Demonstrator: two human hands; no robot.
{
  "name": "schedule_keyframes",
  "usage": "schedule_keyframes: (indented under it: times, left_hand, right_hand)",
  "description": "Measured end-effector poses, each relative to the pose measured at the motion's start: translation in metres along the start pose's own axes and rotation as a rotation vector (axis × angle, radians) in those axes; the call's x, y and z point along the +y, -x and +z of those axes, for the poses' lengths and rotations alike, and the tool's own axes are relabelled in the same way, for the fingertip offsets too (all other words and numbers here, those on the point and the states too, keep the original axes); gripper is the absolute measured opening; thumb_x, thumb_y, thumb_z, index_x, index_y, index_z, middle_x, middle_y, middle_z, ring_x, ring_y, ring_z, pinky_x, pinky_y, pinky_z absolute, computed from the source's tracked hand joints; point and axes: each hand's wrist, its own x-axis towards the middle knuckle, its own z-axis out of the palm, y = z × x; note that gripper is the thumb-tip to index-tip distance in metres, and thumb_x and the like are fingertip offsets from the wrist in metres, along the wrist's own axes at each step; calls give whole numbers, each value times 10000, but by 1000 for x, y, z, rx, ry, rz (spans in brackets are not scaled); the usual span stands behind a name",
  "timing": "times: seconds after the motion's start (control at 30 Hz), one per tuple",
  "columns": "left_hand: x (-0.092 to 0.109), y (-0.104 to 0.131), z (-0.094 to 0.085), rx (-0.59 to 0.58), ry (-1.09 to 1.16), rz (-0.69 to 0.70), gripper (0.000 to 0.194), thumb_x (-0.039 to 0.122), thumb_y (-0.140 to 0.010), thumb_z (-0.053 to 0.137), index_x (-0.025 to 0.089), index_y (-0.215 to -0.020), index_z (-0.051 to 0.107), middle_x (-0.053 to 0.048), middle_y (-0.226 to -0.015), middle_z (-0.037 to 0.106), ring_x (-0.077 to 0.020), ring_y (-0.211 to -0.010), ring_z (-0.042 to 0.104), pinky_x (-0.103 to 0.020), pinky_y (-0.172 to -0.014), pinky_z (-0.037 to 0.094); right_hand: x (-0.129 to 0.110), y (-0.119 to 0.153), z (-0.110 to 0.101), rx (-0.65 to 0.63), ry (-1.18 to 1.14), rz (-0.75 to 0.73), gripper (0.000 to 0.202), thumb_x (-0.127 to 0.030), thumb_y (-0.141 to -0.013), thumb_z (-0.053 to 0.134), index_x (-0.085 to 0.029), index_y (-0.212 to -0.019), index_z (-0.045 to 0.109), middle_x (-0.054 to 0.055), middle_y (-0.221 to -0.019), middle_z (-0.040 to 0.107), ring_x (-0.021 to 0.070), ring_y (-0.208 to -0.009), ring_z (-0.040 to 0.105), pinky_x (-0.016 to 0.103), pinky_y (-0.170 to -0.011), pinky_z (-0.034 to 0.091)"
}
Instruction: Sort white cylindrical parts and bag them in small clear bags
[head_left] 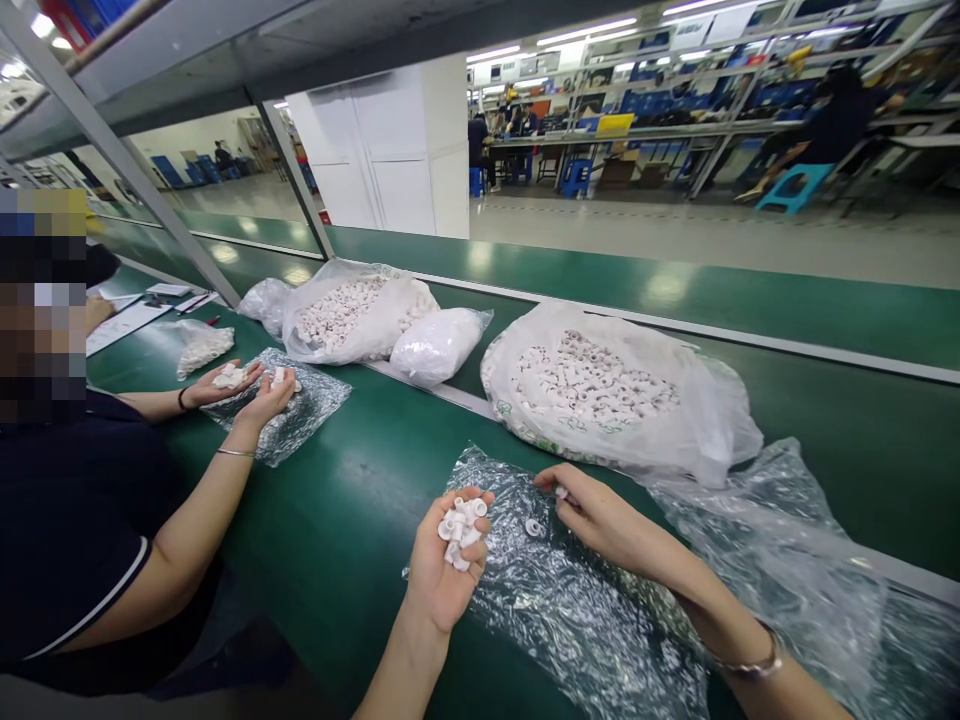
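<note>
My left hand [442, 570] is palm up with its fingers curled round a heap of small white plastic fittings [461, 528]. To its right, my right hand [600, 515] is over a clear plastic bag [555, 610] lying flat on the green table. A small white piece [562, 493] shows between its thumb and fingers. One loose white fitting [533, 527] lies on the clear bag between my two hands. Beyond them is a big open bag [615, 390] full of the same white fittings.
At the left, a co-worker's hands [262, 400] hold similar white pieces over another clear bag [319, 400]. A second filled bag [352, 310] and a smaller tied white bag [441, 345] lie along the metal strip. Crumpled clear film [795, 570] is at the right.
</note>
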Motion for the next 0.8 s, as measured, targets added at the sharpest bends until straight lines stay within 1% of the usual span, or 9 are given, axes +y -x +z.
schedule_keyframes:
  times: [0.1,0.17,0.2,0.33,0.47,0.57,0.67,0.73,0.8]
  left_hand:
    - [-3,0,1,52,5,-34,239,250,-931,539,95,-1110,570,-126,-1134,620,-131,-760,641,-200,-558,560]
    - [-6,0,2,69,13,-52,251,247,-930,540,88,-1123,569,-140,-1162,623,-160,-819,665,-242,-658,593]
    - [-7,0,2,73,16,-62,248,242,-929,540,86,-1119,572,-144,-1161,628,-168,-833,672,-253,-681,597]
    - [-8,-2,2,77,21,-79,233,239,-926,540,88,-1098,583,-147,-1127,650,-170,-820,685,-251,-675,597]
    - [-7,-2,2,73,26,-57,237,227,-928,531,86,-1113,574,-149,-1123,658,-168,-805,690,-252,-669,597]
    - [-8,-2,3,73,17,-47,278,223,-928,527,80,-1164,556,-161,-1138,661,-178,-826,698,-265,-691,603]
    - [-10,-2,3,65,25,-60,373,224,-925,531,58,-1258,518,-199,-1218,635,-230,-955,697,-326,-812,598]
    - [-12,-3,2,49,34,-67,435,225,-920,537,32,-1307,489,-226,-1268,607,-280,-1085,655,-377,-914,565]
    - [-15,-4,1,20,24,-67,477,235,-915,544,5,-1327,475,-244,-1283,595,-318,-1182,595,-409,-982,524]
  right_hand:
    - [2,4,7,-43,74,-50,235,-251,-963,369,-238,-1107,554,71,-1091,610,214,-969,613,354,-825,505]
    - [2,6,11,-57,136,-71,227,-246,-972,367,-234,-1110,547,74,-1070,597,213,-917,619,363,-797,509]
    - [1,7,13,-50,168,-77,222,-245,-975,369,-232,-1110,544,75,-1063,592,211,-891,622,362,-775,511]
    - [-5,9,11,37,306,-100,164,-275,-963,435,-228,-1071,549,76,-1040,590,222,-844,623,343,-664,500]
    - [-9,5,15,30,380,-168,135,-318,-914,562,-231,-1017,561,56,-962,595,228,-839,608,337,-657,484]
    - [-7,-3,22,67,363,-160,102,-310,-947,508,-230,-950,571,48,-917,599,214,-815,604,325,-646,480]
    - [-5,-9,22,123,318,-91,180,-326,-984,432,-229,-942,578,47,-920,612,203,-799,612,322,-646,487]
    - [-8,-8,18,177,290,-63,210,-334,-997,402,-231,-972,583,49,-945,620,198,-804,616,324,-656,490]
    - [-15,-4,13,217,245,-74,218,-334,-1005,390,-234,-990,583,49,-960,623,193,-816,614,322,-669,488]
